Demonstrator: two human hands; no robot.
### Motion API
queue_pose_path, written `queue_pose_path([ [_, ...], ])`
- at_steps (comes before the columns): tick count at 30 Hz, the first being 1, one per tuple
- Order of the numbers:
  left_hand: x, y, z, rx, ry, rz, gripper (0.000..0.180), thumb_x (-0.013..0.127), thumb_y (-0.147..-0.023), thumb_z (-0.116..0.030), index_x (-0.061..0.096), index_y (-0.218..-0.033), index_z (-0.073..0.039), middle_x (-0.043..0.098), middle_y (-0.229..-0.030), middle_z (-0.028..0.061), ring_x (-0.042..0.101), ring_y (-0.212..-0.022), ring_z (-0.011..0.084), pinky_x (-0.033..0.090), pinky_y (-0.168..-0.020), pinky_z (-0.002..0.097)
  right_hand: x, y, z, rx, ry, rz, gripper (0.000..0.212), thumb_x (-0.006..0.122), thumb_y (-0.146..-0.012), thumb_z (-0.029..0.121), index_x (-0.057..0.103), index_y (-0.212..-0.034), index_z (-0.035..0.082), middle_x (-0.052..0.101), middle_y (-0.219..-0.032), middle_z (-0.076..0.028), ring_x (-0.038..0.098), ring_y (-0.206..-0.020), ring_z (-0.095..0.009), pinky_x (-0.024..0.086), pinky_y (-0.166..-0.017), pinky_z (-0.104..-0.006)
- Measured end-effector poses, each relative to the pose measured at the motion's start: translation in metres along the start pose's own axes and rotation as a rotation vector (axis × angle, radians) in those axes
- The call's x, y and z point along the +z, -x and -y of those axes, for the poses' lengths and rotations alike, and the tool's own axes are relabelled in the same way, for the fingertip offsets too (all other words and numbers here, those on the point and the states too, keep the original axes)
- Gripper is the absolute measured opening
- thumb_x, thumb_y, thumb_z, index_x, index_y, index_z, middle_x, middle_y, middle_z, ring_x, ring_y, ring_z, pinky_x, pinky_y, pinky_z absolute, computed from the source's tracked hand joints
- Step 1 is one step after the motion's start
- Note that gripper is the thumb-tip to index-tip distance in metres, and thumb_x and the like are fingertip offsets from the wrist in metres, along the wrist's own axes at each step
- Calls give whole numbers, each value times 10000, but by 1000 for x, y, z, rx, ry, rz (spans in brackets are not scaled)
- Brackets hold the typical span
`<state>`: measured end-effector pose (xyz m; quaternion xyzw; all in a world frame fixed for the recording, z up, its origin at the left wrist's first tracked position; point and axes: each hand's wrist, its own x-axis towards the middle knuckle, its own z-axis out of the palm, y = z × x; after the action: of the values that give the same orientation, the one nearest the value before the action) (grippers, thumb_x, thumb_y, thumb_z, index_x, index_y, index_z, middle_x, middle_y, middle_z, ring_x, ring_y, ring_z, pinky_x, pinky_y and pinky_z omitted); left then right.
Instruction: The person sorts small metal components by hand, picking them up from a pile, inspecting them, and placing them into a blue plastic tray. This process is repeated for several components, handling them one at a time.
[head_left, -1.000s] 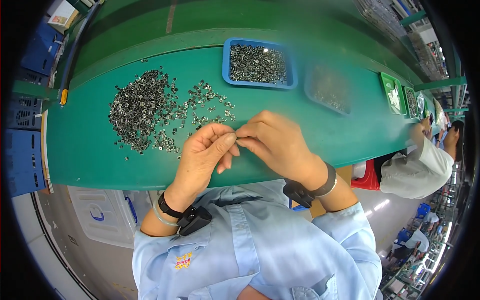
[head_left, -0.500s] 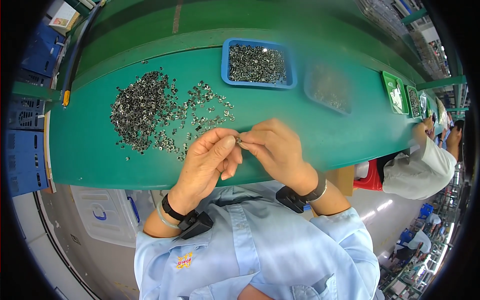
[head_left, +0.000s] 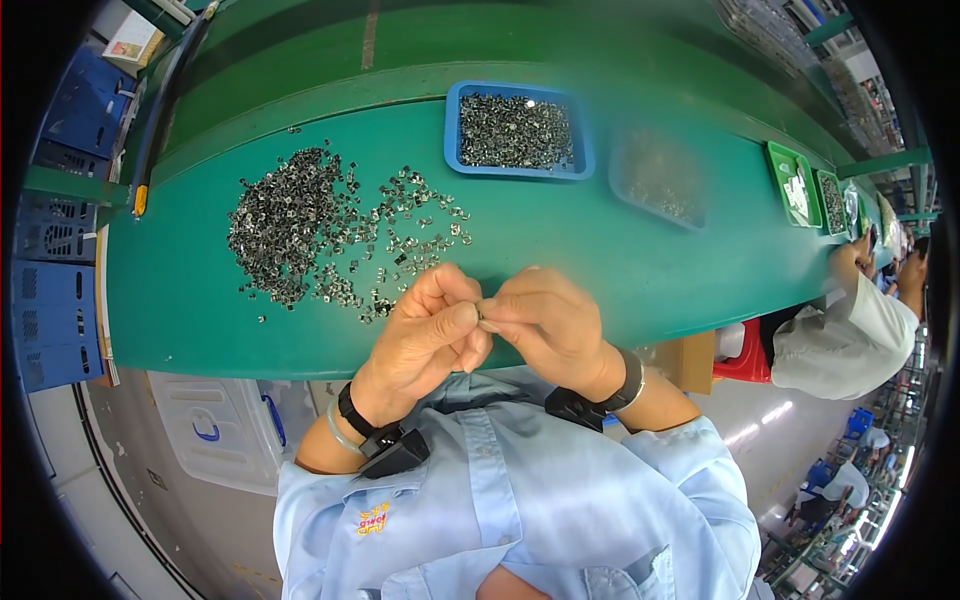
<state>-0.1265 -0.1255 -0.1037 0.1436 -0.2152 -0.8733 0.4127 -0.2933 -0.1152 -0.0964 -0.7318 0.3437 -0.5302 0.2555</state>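
My left hand and my right hand meet over the table's near edge, thumb and forefinger of each pinched together. Between their fingertips is a tiny metal part, mostly hidden by the fingers. Just beyond my left hand, small black and silver metal parts lie scattered on the green tabletop. They thicken leftward into a large heap. A blue tray full of similar small parts stands beyond my hands.
Right of the blue tray, a second tray with parts is blurred. Green trays stand at the far right, near another person's grey sleeve. A yellow-handled tool hangs at the left edge. Below, a clear lidded box sits on the floor.
Both hands have drawn slightly nearer to my body, still pinched together at the fingertips. The tiny part shows less between them now. The heap and trays look the same.
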Motion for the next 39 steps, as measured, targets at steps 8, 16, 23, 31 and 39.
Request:
queue_pose_path([
  [8, 1, 2, -4, -20, -77, -1, 106, 602, -880, -127, 517, -865, -66, 594, -679, 63, 531, -509, 123, 376, -434, 213, -2, 2, -1, 24, -75, 17, 238, 706, -712, -10, 620, -926, 47, 604, -829, -70, 580, -683, -211, 458, -572, -301],
  [16, 14, 0, -21, -22, -632, -280, 108, 582, -896, -141, 544, -898, -40, 589, -683, 58, 521, -518, 95, 367, -436, 193, -12, -11, 0, -12, 232, 92, 191, 689, -735, 39, 623, -914, 56, 605, -817, -66, 602, -722, -222, 479, -587, -313],
  [23, 6, 2, -4, -92, 30, -41, 169, 553, -917, -223, 537, -952, -59, 604, -719, 58, 487, -501, 121, 354, -439, 236, -9, -8, 4, 122, -49, 24, 154, 667, -763, 17, 635, -908, 57, 625, -833, -63, 608, -753, -201, 498, -624, -296],
  [31, 5, 0, 1, -86, 14, -12, 204, 537, -923, -255, 487, -948, -58, 552, -695, 78, 449, -474, 132, 327, -427, 255, -10, -8, 4, 103, -83, 44, 157, 664, -765, 5, 635, -911, 56, 628, -827, -69, 614, -766, -197, 507, -644, -291],
  [39, 5, 1, -6, -120, -45, -7, 152, 572, -908, -211, 520, -913, -69, 603, -717, 53, 479, -479, 117, 329, -413, 223, -13, -9, 2, 53, -90, 80, 157, 673, -756, 18, 628, -903, 52, 623, -806, -70, 620, -732, -209, 503, -599, -296],
])
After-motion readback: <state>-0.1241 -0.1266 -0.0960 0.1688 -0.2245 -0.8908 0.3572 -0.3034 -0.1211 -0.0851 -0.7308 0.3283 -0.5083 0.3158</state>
